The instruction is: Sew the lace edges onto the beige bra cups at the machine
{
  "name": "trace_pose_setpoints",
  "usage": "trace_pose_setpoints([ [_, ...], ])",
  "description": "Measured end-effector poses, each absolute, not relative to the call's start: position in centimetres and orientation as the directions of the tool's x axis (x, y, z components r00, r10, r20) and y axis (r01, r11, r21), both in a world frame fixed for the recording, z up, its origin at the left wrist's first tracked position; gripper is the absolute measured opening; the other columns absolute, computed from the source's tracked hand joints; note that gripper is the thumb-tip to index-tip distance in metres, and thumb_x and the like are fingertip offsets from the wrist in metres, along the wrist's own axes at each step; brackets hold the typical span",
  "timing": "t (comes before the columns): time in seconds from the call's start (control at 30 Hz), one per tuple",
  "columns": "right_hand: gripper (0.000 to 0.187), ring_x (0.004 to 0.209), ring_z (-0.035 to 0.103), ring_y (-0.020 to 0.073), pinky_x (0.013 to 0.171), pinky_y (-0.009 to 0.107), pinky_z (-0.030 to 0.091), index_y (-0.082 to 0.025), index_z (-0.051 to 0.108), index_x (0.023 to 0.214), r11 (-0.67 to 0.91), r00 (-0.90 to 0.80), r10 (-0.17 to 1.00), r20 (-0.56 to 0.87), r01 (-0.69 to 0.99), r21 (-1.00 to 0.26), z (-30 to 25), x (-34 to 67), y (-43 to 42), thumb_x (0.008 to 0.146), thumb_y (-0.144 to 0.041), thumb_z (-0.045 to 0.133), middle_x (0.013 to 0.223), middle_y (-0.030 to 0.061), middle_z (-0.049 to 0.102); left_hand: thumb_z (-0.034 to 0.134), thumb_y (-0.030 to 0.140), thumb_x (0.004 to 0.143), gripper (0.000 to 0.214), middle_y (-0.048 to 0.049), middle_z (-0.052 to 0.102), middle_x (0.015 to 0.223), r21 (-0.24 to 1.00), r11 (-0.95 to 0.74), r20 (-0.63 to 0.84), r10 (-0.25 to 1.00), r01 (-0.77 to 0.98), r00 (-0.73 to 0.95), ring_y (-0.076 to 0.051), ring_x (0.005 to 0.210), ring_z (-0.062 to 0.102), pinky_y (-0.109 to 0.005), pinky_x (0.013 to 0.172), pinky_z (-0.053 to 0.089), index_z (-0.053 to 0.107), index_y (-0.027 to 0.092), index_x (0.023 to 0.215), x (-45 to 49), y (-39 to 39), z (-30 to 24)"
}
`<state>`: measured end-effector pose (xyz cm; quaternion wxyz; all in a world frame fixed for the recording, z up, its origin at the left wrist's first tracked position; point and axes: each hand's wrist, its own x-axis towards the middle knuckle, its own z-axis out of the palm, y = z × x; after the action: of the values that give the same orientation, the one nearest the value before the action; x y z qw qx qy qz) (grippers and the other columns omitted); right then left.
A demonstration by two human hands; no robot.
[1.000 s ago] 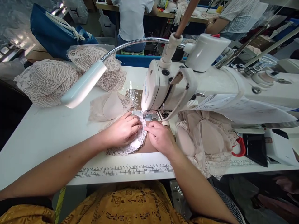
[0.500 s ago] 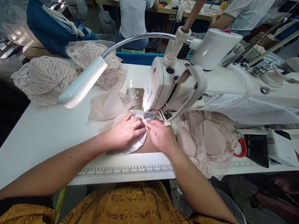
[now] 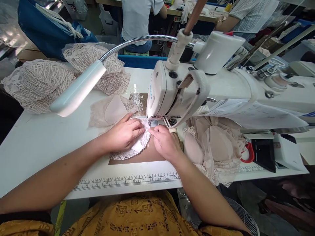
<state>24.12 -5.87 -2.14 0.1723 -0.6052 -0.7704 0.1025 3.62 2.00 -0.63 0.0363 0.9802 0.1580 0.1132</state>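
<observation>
A pale lace bra cup (image 3: pixel 141 144) lies under the needle area of a white sewing machine (image 3: pixel 159 91), its scalloped edge curving toward me. My left hand (image 3: pixel 125 132) rests on top of it, fingers stretched across the lace and the thumb apart. At the cup's right edge, close to the presser foot, my right hand (image 3: pixel 164 142) has its index finger extended and the other fingers curled; the edge seems pinched there, though the thumb is mostly hidden. Beyond my left hand, a sheer beige cup piece (image 3: pixel 114 109) lies on the table.
Stacks of lace cups (image 3: pixel 39 85) stand at the back left, below a lamp (image 3: pixel 78 88) on a bent metal neck. Beige bra pieces (image 3: pixel 216 144) and red-handled scissors (image 3: pixel 249 152) lie right. A printed ruler (image 3: pixel 128 180) runs along the front edge. People sit behind.
The whole view has shifted slightly. The lace cup has turned a little and drawn in under the machine, with my left hand slightly farther from the needle. Both hands stay at the cup.
</observation>
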Motion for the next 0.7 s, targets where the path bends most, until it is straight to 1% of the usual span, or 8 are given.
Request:
trace_pose_setpoints([
  [0.13, 0.046, 0.084, 0.056, 0.0197, 0.07, 0.029, 0.044, -0.024, 0.066, 0.122, 0.222, -0.198, 0.975, 0.103, 0.912, -0.344, -2.1, 24.0, -5.8, 0.084, -0.008, 0.045, 0.097, 0.005, 0.066, 0.043, 0.018, 0.092, 0.035, -0.015, 0.064, 0.098, 0.109, -0.942, 0.217, 0.335, 0.319, 0.917, -0.028, 0.102, 0.058, -0.057, 0.103, 0.034, 0.063, 0.011, 0.12, 3.6, 2.5, -0.8],
  [0.23, 0.046, 0.09, 0.059, 0.0219, 0.076, 0.031, 0.046, -0.022, 0.064, 0.124, 0.2, -0.174, 0.979, 0.108, 0.929, -0.312, -2.2, 24.0, -5.8, 0.085, -0.009, 0.044, 0.107, 0.0071, 0.067, 0.044, 0.018, 0.092, 0.034, -0.0144, 0.063, 0.098, 0.085, -0.943, 0.209, 0.334, 0.323, 0.919, -0.028, 0.103, 0.057, -0.056, 0.104, 0.033, 0.063, 0.012, 0.12, 3.9, 2.3, -0.8],
  [0.3, 0.043, 0.093, 0.06, 0.0232, 0.079, 0.033, 0.047, -0.02, 0.065, 0.122, 0.189, -0.158, 0.979, 0.126, 0.935, -0.3, -2.3, 23.9, -5.8, 0.087, -0.009, 0.042, 0.11, 0.0087, 0.067, 0.043, 0.02, 0.094, 0.034, -0.0138, 0.062, 0.097, 0.078, -0.949, 0.205, 0.314, 0.305, 0.927, -0.027, 0.102, 0.056, -0.056, 0.103, 0.034, 0.062, 0.013, 0.122, 4.1, 2.0, -0.9],
  [0.37, 0.04, 0.095, 0.061, 0.0238, 0.081, 0.033, 0.048, -0.018, 0.067, 0.118, 0.179, -0.14, 0.979, 0.146, 0.937, -0.301, -2.3, 23.9, -5.8, 0.088, -0.01, 0.041, 0.109, 0.01, 0.068, 0.042, 0.02, 0.094, 0.036, -0.014, 0.062, 0.098, 0.088, -0.956, 0.202, 0.293, 0.281, 0.934, -0.027, 0.101, 0.056, -0.055, 0.101, 0.035, 0.061, 0.014, 0.124, 4.3, 1.7, -0.9],
  [0.5, 0.036, 0.094, 0.064, 0.0226, 0.081, 0.032, 0.049, -0.017, 0.068, 0.112, 0.163, -0.101, 0.978, 0.185, 0.921, -0.355, -2.3, 24.1, -6.0, 0.089, -0.01, 0.04, 0.104, 0.0097, 0.07, 0.043, 0.018, 0.092, 0.037, -0.015, 0.062, 0.099, 0.129, -0.96, 0.194, 0.27, 0.248, 0.943, -0.027, 0.1, 0.056, -0.055, 0.099, 0.035, 0.06, 0.014, 0.125, 4.5, 1.3, -1.1],
  [0.57, 0.035, 0.094, 0.065, 0.0214, 0.081, 0.031, 0.049, -0.018, 0.068, 0.11, 0.21, -0.135, 0.969, 0.207, 0.892, -0.401, -2.2, 24.2, -6.2, 0.089, -0.011, 0.041, 0.104, 0.0085, 0.071, 0.044, 0.018, 0.092, 0.036, -0.0149, 0.063, 0.105, 0.153, -0.961, 0.202, 0.259, 0.231, 0.945, -0.026, 0.099, 0.057, -0.052, 0.098, 0.037, 0.06, 0.016, 0.124, 4.4, 1.2, -1.0],
  [0.63, 0.032, 0.093, 0.064, 0.0201, 0.082, 0.03, 0.049, -0.019, 0.069, 0.108, 0.291, -0.203, 0.951, 0.235, 0.845, -0.449, -2.1, 24.2, -6.4, 0.089, -0.013, 0.043, 0.104, 0.007, 0.071, 0.044, 0.021, 0.093, 0.034, -0.0146, 0.062, 0.113, 0.163, -0.957, 0.237, 0.273, 0.239, 0.932, -0.025, 0.102, 0.057, -0.049, 0.098, 0.038, 0.06, 0.017, 0.123, 4.0, 1.2, -0.6],
  [0.7, 0.028, 0.089, 0.064, 0.0188, 0.08, 0.029, 0.048, -0.019, 0.069, 0.105, 0.36, -0.264, 0.93, 0.256, 0.796, -0.487, -2.0, 24.1, -6.7, 0.091, -0.017, 0.045, 0.1, 0.006, 0.071, 0.044, 0.027, 0.094, 0.031, -0.0145, 0.062, 0.116, 0.144, -0.932, 0.291, 0.361, 0.332, 0.886, -0.026, 0.104, 0.058, -0.045, 0.094, 0.042, 0.062, 0.016, 0.117, 3.2, 1.3, 0.3],
])
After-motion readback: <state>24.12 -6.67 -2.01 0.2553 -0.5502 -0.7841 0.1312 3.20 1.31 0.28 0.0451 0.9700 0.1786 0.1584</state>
